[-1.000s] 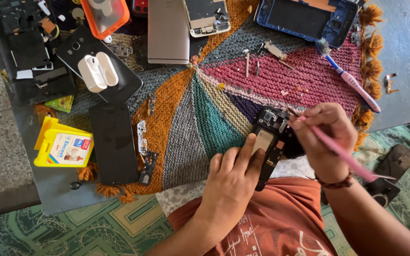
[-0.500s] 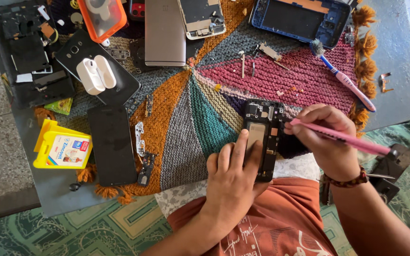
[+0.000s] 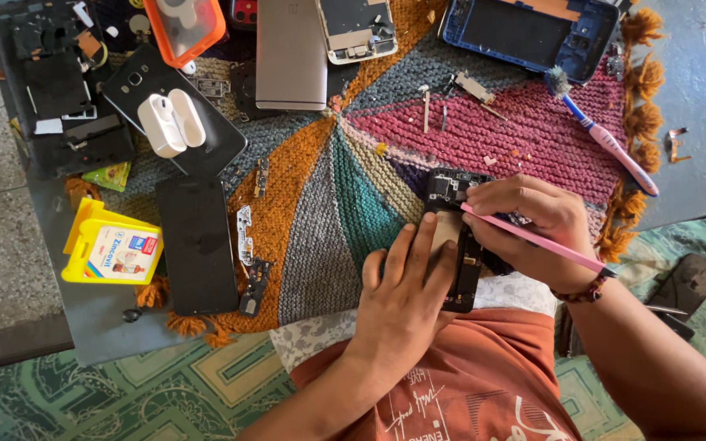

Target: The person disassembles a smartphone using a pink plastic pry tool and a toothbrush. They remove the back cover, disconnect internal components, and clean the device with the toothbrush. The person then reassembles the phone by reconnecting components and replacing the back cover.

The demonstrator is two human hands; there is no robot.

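An opened black phone body (image 3: 453, 245) lies at the near edge of a multicoloured knitted mat (image 3: 320, 188). My left hand (image 3: 406, 286) presses flat on its lower half, fingers spread over it. My right hand (image 3: 525, 224) grips a thin pink tool (image 3: 533, 238) like a pen, its tip touching the phone's upper part near the circuit board.
Around the mat lie a silver phone back (image 3: 290, 53), a blue phone frame (image 3: 529, 33), a toothbrush (image 3: 606, 143), a black phone (image 3: 196, 245), white earbud case (image 3: 171, 122), yellow box (image 3: 112, 249), orange case (image 3: 184, 28) and small loose parts.
The phone body and both hands have shifted slightly left and nearer on the mat. My right hand has tilted the pink tool so its tip meets the phone.
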